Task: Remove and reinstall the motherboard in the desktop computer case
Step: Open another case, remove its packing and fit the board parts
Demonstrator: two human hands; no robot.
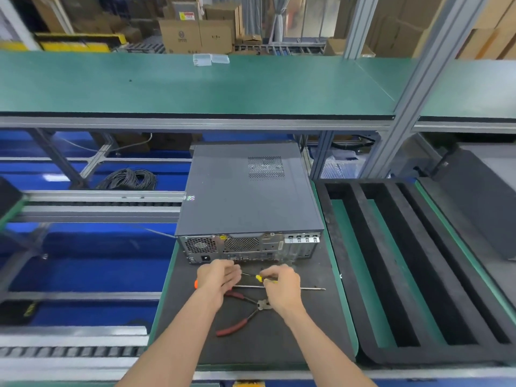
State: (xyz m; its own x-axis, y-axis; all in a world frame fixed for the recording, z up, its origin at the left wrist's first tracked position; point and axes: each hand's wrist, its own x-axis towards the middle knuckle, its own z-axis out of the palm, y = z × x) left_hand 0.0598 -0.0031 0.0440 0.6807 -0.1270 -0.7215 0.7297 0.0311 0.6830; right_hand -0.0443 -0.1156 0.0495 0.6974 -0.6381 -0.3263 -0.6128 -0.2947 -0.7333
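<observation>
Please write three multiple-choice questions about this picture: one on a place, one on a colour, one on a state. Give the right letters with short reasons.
1. Where do the pliers lie?
A. on top of the computer case
B. on the dark mat in front of the case
C. on the green shelf

2. What colour are the pliers' handles?
A. red
B. blue
C. white

3. Is the computer case open?
A. cover off
B. cover on
C. lying in pieces

Answers: 1 B, they lie on the mat near both hands; 2 A, both handles show red; 3 B, the grey cover sits in place.

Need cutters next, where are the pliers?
Head view: the pliers lie open on the black mat, between the forearms, below the long screwdriver.
</observation>
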